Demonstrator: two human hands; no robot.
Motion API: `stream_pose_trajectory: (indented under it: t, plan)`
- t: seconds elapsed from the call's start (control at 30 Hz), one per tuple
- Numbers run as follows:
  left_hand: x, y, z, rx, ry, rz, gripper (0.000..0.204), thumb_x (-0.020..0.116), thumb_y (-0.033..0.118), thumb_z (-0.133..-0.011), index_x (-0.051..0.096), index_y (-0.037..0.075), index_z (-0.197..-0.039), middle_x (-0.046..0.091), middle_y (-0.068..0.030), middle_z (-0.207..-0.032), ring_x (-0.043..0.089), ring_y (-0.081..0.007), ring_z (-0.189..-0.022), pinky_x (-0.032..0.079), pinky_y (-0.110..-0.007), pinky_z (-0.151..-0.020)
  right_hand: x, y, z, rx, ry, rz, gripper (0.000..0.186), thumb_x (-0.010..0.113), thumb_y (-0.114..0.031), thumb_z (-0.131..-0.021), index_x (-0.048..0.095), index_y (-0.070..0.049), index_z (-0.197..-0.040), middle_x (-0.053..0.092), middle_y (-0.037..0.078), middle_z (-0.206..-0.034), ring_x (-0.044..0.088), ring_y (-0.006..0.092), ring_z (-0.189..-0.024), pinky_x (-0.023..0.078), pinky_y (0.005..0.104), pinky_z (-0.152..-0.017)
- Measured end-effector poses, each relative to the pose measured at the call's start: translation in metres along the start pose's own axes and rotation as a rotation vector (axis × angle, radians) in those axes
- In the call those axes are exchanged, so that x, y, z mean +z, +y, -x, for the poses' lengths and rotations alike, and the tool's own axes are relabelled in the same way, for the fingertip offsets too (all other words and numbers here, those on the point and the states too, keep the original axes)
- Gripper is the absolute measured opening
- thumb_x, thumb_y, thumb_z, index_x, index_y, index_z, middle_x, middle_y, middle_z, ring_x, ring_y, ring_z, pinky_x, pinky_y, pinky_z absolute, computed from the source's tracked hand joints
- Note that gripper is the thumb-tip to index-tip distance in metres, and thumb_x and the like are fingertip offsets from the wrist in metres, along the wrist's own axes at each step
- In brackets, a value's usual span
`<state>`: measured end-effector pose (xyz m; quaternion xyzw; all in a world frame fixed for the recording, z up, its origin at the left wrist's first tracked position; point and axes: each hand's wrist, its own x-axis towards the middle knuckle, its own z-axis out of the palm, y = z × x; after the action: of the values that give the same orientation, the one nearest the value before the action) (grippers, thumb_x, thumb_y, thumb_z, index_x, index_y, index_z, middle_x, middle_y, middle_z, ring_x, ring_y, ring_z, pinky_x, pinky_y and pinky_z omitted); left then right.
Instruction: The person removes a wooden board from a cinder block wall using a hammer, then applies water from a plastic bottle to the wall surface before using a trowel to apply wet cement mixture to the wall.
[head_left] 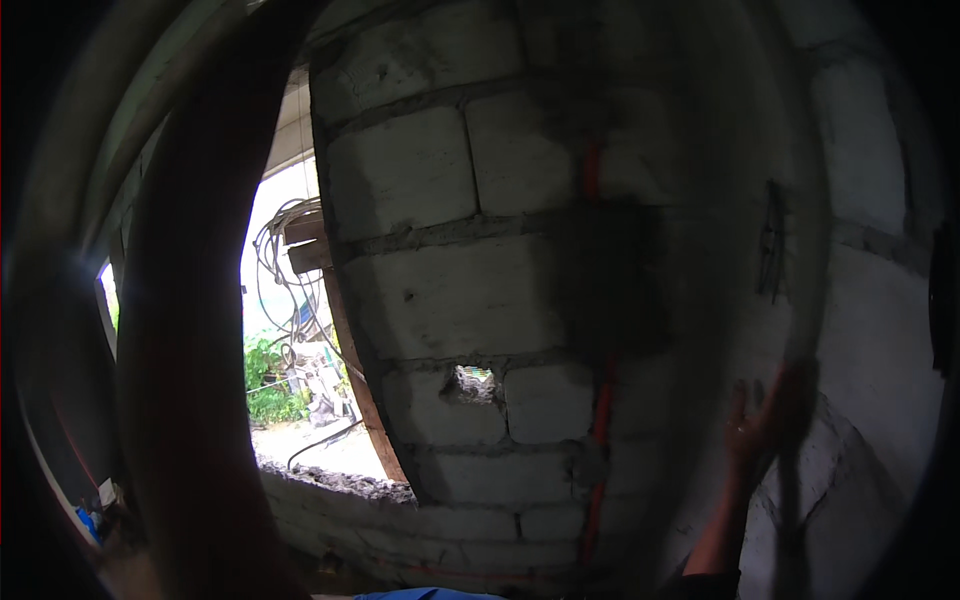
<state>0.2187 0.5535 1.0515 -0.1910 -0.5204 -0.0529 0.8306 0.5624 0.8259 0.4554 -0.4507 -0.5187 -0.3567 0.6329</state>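
Note:
My right hand [770, 415] is raised at the lower right, its forearm coming up from the lower edge. Its fingers are spread and upright beside the smooth grey plastered surface [735, 330]; the hand seems to rest against it, though shadow blurs the contact. Nothing shows in its grasp. My left hand is out of sight. A broad dark shape [200, 300] crosses the left side from top to bottom, very close; whether it is an arm or a post I cannot tell. Left of the plaster stands a wall of grey blocks [440, 300] with mortar joints.
Orange conduit [602, 400] runs up the block wall, partly covered by dark mortar. One block has a small hole [472, 384] through it. Left of the wall, a bright opening has a wooden frame [362, 385], coiled cables [285, 245] and green plants [270, 385] outside.

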Motion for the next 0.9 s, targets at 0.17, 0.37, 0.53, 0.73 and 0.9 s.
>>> stream_pose_trajectory:
  t: [0.17, 0.37, 0.53, 0.73, 0.9]
  plan:
    - [-0.049, 0.051, -0.035, 0.077, -0.288, -0.031, 0.021, 0.071, 0.019, -0.078, 0.076, 0.017, -0.098, 0.075, -0.0086, -0.102, 0.07, -0.0276, -0.101, 0.056, -0.042, -0.08, -0.003, 0.013, 0.001, -0.004, 0.003, -0.033, 0.06, 0.062, -0.032, -0.097, 0.043, -0.003, -0.146, 0.043, 0.024, -0.148, 0.045, 0.0422, -0.134, 0.037, 0.0518, -0.109]
    - [-0.019, 0.068, -0.035, 0.037, -0.157, -0.002, 0.015, 0.066, 0.018, -0.082, 0.077, 0.013, -0.09, 0.075, -0.0108, -0.096, 0.072, -0.0272, -0.096, 0.056, -0.042, -0.078, -0.004, 0.002, -0.003, 0.06, -0.065, -0.116, 0.058, 0.061, -0.032, -0.097, 0.043, -0.005, -0.145, 0.042, 0.023, -0.149, 0.043, 0.0413, -0.136, 0.034, 0.0533, -0.109]
    - [-0.044, 0.077, -0.048, -0.054, 0.031, 0.058, 0.02, 0.059, 0.017, -0.085, 0.077, 0.012, -0.09, 0.075, -0.0127, -0.092, 0.072, -0.0285, -0.092, 0.056, -0.043, -0.077, 0.011, 0.014, 0.009, 0.057, -0.019, -0.121, 0.057, 0.057, -0.036, -0.099, 0.043, -0.006, -0.145, 0.043, 0.022, -0.149, 0.043, 0.0403, -0.137, 0.033, 0.0535, -0.107]
    - [-0.088, 0.091, -0.059, 0.053, 0.133, 0.139, 0.02, 0.061, 0.018, -0.083, 0.076, 0.012, -0.095, 0.074, -0.0144, -0.096, 0.071, -0.0311, -0.094, 0.055, -0.044, -0.08, 0.009, 0.013, 0.006, 0.054, 0.002, -0.119, 0.055, 0.055, -0.04, -0.099, 0.045, -0.008, -0.144, 0.043, 0.021, -0.149, 0.044, 0.0384, -0.136, 0.032, 0.0525, -0.105]
    - [-0.124, 0.121, -0.048, 0.171, 0.12, 0.195, 0.023, 0.061, 0.018, -0.084, 0.076, 0.016, -0.101, 0.074, -0.0119, -0.097, 0.071, -0.0314, -0.095, 0.055, -0.045, -0.081, 0.008, 0.017, 0.006, 0.046, 0.016, -0.126, 0.053, 0.054, -0.039, -0.1, 0.047, -0.008, -0.142, 0.044, 0.021, -0.149, 0.044, 0.0374, -0.136, 0.032, 0.0512, -0.104]
